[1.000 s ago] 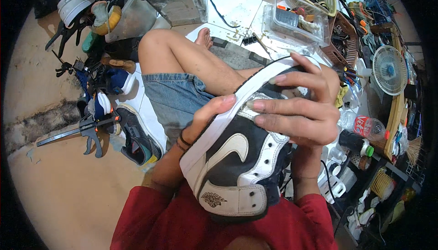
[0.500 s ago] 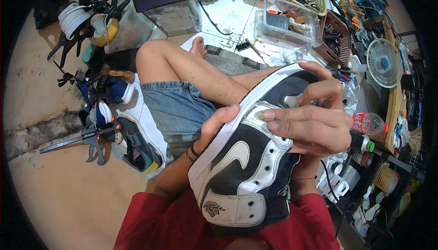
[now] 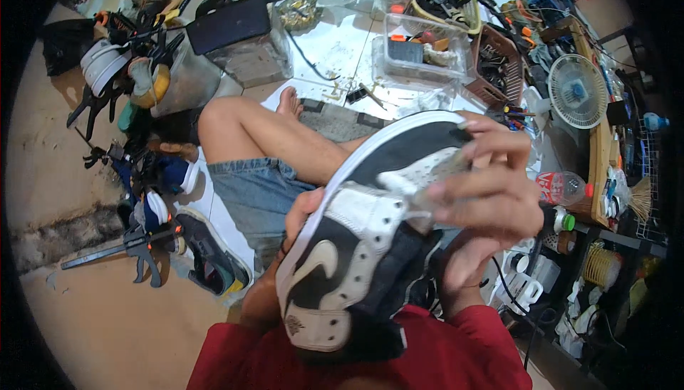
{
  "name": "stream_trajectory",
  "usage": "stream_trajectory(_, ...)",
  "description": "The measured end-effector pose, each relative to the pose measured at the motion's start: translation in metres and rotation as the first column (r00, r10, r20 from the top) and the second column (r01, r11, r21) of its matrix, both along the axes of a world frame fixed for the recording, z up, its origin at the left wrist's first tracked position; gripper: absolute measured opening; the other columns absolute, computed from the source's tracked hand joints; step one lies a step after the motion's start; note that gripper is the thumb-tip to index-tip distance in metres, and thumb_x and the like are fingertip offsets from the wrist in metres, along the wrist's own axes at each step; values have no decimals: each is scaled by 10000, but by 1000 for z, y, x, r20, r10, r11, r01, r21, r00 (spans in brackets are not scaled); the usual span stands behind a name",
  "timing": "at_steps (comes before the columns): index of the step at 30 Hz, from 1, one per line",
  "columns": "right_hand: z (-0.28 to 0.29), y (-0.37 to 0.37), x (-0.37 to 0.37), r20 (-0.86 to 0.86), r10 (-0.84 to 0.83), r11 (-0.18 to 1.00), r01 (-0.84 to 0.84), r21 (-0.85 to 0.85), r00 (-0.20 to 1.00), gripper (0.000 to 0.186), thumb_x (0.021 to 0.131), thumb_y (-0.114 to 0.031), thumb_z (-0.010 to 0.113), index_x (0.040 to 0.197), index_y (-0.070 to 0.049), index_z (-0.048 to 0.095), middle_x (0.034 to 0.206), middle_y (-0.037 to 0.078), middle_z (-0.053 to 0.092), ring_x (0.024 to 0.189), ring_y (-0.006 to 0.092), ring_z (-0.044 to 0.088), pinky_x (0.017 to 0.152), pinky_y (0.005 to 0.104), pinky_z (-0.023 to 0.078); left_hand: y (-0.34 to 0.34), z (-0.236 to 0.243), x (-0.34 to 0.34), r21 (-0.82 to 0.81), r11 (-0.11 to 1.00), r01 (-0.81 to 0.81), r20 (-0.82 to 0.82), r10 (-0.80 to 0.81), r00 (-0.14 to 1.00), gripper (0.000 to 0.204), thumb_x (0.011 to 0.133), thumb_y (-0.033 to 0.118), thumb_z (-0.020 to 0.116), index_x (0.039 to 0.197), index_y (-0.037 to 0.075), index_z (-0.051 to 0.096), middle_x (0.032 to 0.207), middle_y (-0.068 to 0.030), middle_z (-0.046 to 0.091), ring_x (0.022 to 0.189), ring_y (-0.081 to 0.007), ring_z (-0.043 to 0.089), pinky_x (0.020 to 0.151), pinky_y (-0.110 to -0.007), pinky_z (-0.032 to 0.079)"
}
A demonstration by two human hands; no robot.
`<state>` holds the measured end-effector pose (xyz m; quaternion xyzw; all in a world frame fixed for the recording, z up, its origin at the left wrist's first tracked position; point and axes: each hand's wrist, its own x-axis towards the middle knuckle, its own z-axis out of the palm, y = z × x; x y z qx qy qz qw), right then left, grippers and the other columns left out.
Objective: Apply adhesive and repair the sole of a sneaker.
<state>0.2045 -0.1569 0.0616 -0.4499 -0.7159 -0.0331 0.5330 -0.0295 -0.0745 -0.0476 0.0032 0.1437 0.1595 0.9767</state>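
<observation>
A black and white sneaker (image 3: 356, 240) is held up in front of me, tilted, with its toe pointing up and to the right. My left hand (image 3: 303, 212) is closed around the side of its white sole; the thumb shows on the near edge and the other fingers are hidden underneath. My right hand (image 3: 491, 183) reaches across the toe end with bent fingers. Its upper fingertip lies by the toe edge, while the lower fingers blur over the front of the lacing. Whether they grip anything there cannot be made out. No laces show in the eyelets.
Left of my legs lie a dark sneaker (image 3: 214, 251), a bar clamp (image 3: 139, 251) and more shoes. A clear tub (image 3: 427, 52) and a brown basket (image 3: 499, 66) hold tools and parts ahead. To the right stand a white fan (image 3: 577, 91) and a plastic bottle (image 3: 563, 188).
The sneaker has shifted left and turned, showing more of its opening and toe top. My right fingers have slid along the toe area and are blurred. The whole view has shifted slightly.
</observation>
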Motion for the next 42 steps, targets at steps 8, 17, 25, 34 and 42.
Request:
stream_trajectory(8, -49, 21, -7, -392, -43, 991, 88, 97, 919, 694, 681, -597, 749, 1016, 8, 694, 1285, 291, 463, 1143, 395, 541, 926, 465, 473, 13, 12, 4, 0, 999, -54, 175, 53, 983, 599, 874, 416, 466, 1198, -81, 545, 1064, -210, 656, 911, -298, 668, 814, -413, 548)
stream_trajectory(17, -57, 22, -17, -533, -13, 979, 119, 165, 846, 666, 796, -634, 617, 953, 8, 701, 1173, 307, 524, 1057, 397, 587, 860, 461, 514, 10, 4, 11, -73, 997, -25, 178, 38, 983, 605, 887, 405, 466, 1221, -97, 519, 1067, -223, 653, 898, -302, 675, 788, -400, 564)
stream_trajectory(25, -53, 19, -11, -504, -50, 988, 117, 102, 862, 663, 826, -645, 571, 900, -3, 723, 1117, 272, 548, 1037, 376, 598, 862, 449, 510, 3, -5, 13, -148, 989, -2, 182, 30, 983, 612, 899, 396, 466, 1241, -111, 496, 1069, -235, 650, 887, -305, 682, 765, -388, 579)
stream_trajectory(34, -65, 18, -10, -627, -112, 993, 112, -40, 771, 420, 887, -389, 620, 983, 18, 654, 1197, 255, 508, 1038, 325, 604, 888, 412, 491, 6, 0, 15, -91, 990, 112, 57, -107, 993, 668, 857, 431, 497, 1297, -72, 474, 1182, -242, 604, 1021, -312, 640, 915, -416, 508)
stream_trajectory(42, -133, 4, -8, -854, -299, 841, -306, -446, 426, 274, 954, -164, 531, 1129, 39, 594, 1086, 109, 639, 1032, 165, 575, 935, 302, 435, 34, 25, 7, 216, 932, 290, -338, -207, 918, 552, 938, 320, 473, 1373, -16, 418, 1298, -203, 547, 1129, -217, 590, 971, -310, 480)
